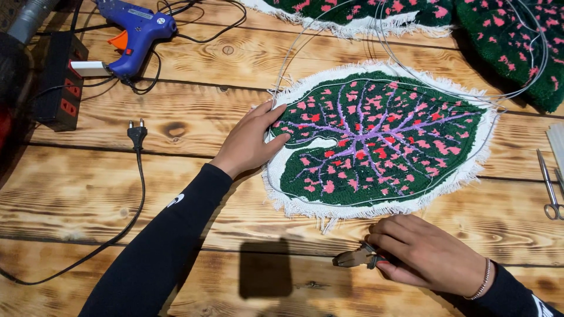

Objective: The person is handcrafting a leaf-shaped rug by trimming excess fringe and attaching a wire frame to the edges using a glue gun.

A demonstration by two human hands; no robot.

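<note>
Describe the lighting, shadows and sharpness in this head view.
Head view: warm, uneven light, brightest on the leaf-shaped rug and dimming toward the left edge around the power strip; a dark rectangular shadow falls on the wooden table between the arms; left hand, right hand and pliers look sharp, with no obvious glare or motion blur.

Warm, fairly bright light falls from above onto the wooden worktop, and focus is sharp across most of the frame. A dark square shadow lies on the boards near the bottom edge, between the two arms. The far left edge sinks into dimness. The blue glue gun shows a mild sheen. There is no motion blur.
</note>
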